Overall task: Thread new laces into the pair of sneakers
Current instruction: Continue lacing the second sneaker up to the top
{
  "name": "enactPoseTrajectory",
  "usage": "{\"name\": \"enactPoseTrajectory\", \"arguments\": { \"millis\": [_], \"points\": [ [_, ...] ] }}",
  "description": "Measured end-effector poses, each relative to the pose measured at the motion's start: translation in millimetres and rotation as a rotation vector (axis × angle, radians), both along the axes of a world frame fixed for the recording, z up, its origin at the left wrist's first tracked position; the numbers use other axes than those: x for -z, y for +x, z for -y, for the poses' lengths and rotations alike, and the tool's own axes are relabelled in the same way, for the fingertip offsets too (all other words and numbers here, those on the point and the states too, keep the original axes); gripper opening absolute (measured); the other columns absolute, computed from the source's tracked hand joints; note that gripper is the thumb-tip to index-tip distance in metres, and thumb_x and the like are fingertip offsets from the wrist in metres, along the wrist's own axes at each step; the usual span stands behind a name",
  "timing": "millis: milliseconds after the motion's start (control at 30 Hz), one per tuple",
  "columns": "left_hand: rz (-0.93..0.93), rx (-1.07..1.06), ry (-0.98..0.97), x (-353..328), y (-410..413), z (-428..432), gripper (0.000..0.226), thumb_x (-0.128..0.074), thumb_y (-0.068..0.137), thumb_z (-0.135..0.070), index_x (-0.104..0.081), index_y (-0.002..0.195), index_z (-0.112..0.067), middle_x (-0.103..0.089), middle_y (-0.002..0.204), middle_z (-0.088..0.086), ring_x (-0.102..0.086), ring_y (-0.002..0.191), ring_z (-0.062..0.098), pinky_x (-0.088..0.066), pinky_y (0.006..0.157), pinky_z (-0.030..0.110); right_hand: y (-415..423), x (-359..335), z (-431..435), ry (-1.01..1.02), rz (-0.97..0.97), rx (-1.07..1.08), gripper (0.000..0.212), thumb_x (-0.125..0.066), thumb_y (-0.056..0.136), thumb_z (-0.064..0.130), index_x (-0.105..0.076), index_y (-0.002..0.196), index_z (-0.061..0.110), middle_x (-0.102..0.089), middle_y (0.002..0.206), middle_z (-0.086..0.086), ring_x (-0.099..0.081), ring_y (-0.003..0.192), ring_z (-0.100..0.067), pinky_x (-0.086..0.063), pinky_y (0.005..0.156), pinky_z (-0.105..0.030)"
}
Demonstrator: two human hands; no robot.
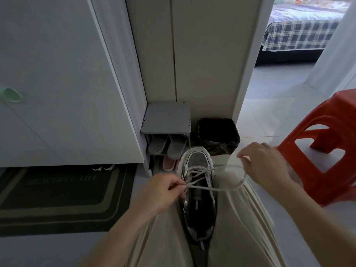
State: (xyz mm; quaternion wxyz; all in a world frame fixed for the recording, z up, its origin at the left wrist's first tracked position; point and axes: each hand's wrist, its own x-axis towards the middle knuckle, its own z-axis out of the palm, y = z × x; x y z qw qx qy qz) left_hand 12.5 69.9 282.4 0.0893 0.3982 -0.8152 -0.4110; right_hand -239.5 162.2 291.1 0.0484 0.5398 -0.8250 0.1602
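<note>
Now the left hand point(163, 191) pinches the white lace point(221, 188) between thumb and fingertips, right at the eyelets of the sneaker point(200, 209) wedged between the knees; the right hand point(265, 166), fingers curled, holds the lace's loop out sideways, near a red stool point(317, 151)

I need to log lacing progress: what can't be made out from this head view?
1. Head view: the ends of the lace, hidden inside the left hand and right hand.
2. Head view: the sides and sole of the sneaker, covered by the trouser legs.
3. Head view: lettering on the doormat, too dark and blurred.
4. Head view: pale shoes under the cabinet, too small to identify.
</note>
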Motion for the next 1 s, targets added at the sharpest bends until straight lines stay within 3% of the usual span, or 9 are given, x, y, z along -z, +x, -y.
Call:
{"name": "enactPoseTrajectory", "arguments": {
  "millis": [67,167,267,333,533,633,700,833,1000],
  "points": [
    [-0.055,-0.006,0.018,-4.2,-11.1,-5.8,0.009,-0.065,0.087,-0.032,-0.069,0.08,-0.029,-0.071,0.071,-0.012,-0.068,0.071,0.006,-0.055,0.079,0.038,36.6,-12.8,-0.7,-0.069,0.294,-0.236,0.013,-0.061,0.088,0.03,-0.07,0.096,0.028,-0.067,0.094,0.012,-0.06,0.086,-0.004,-0.048,0.076,-0.025],
    [-0.062,-0.069,-0.057,-10.7,-28.8,-10.5,0.018,-0.069,0.08,-0.041,-0.067,0.074,-0.024,-0.069,0.068,-0.006,-0.065,0.067,0.005,-0.055,0.07,0.031,76.2,-22.8,3.2,0.253,0.57,-0.496,0.034,-0.053,0.09,0.049,-0.054,0.121,0.035,-0.068,0.093,0.015,-0.062,0.083,0.004,-0.049,0.079,-0.021],
    [-0.076,-0.114,-0.111,-10.8,-36.8,-10.8,0.021,-0.071,0.078,-0.042,-0.066,0.071,-0.023,-0.067,0.062,-0.006,-0.064,0.062,0.005,-0.052,0.064,0.029,64.4,-17.5,2.5,0.263,0.573,-0.451,0.022,-0.055,0.092,0.037,-0.06,0.113,0.034,-0.068,0.074,0.012,-0.06,0.066,0.005,-0.048,0.068,-0.019],
    [-0.072,-0.094,-0.108,-9.3,-37.7,-11.2,0.016,-0.069,0.081,-0.04,-0.068,0.075,-0.025,-0.068,0.062,-0.01,-0.063,0.061,0.0,-0.051,0.065,0.026,52.0,-12.8,0.4,0.219,0.549,-0.404,0.014,-0.058,0.091,0.027,-0.068,0.1,0.033,-0.066,0.068,0.015,-0.06,0.068,0.001,-0.047,0.067,-0.02],
    [0.016,-0.103,-0.247,8.4,-38.0,-2.9,0.012,-0.064,0.085,-0.039,-0.067,0.094,-0.031,-0.065,0.085,-0.018,-0.059,0.079,-0.002,-0.047,0.071,0.018,29.2,15.0,-1.6,0.107,0.5,-0.219,0.014,-0.06,0.088,0.015,-0.072,0.091,0.022,-0.062,0.071,0.02,-0.055,0.066,0.0,-0.044,0.068,-0.018],
    [0.16,-0.122,-0.303,23.2,-34.6,2.9,0.027,-0.06,0.086,-0.047,-0.061,0.107,-0.031,-0.062,0.1,-0.013,-0.058,0.095,0.007,-0.05,0.085,0.031,26.0,21.5,-4.2,0.068,0.504,-0.195,0.016,-0.061,0.087,0.017,-0.07,0.084,0.03,-0.063,0.074,0.027,-0.057,0.074,0.004,-0.041,0.066,-0.01],
    [0.19,-0.145,-0.239,25.9,-31.7,5.1,0.024,-0.057,0.087,-0.048,-0.062,0.103,-0.031,-0.064,0.095,-0.013,-0.061,0.092,0.009,-0.052,0.085,0.035,28.5,25.2,-3.9,0.067,0.491,-0.21,0.014,-0.063,0.086,0.02,-0.067,0.078,0.031,-0.058,0.072,0.037,-0.055,0.075,0.01,-0.041,0.066,-0.008],
    [0.178,-0.098,-0.175,24.3,-28.7,9.9,0.015,-0.061,0.083,-0.049,-0.059,0.083,-0.034,-0.062,0.079,-0.013,-0.06,0.08,0.009,-0.053,0.078,0.037,32.9,34.3,0.2,0.119,0.443,-0.17,0.008,-0.061,0.086,0.024,-0.067,0.082,0.027,-0.061,0.08,0.015,-0.057,0.076,-0.007,-0.05,0.072,-0.032],
    [0.217,-0.063,-0.229,19.7,-26.9,11.1,0.012,-0.062,0.083,-0.045,-0.057,0.083,-0.035,-0.061,0.08,-0.016,-0.06,0.082,0.007,-0.051,0.081,0.035,35.5,34.1,3.1,0.118,0.454,-0.187,0.007,-0.065,0.083,0.03,-0.07,0.088,0.031,-0.06,0.085,0.014,-0.055,0.077,-0.007,-0.049,0.072,-0.031]
  ]
}}
